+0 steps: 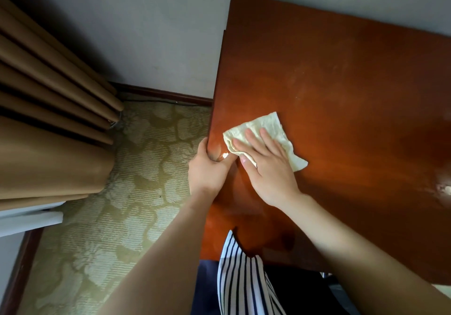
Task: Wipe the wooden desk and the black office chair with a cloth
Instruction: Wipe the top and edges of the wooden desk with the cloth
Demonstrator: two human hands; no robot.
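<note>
Tan pleated curtains (48,99) hung at the left, reaching down to a patterned beige carpet (109,217). Along the far grey wall (146,33) ran a dark wooden skirting board (166,95), a thin dark cable (151,101) lying just beside it

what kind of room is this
Probably a hotel room or similar furnished bedroom: a glossy wooden desk set against a plain wall, heavy tan curtains hanging to the floor, and pale patterned carpet.
</note>
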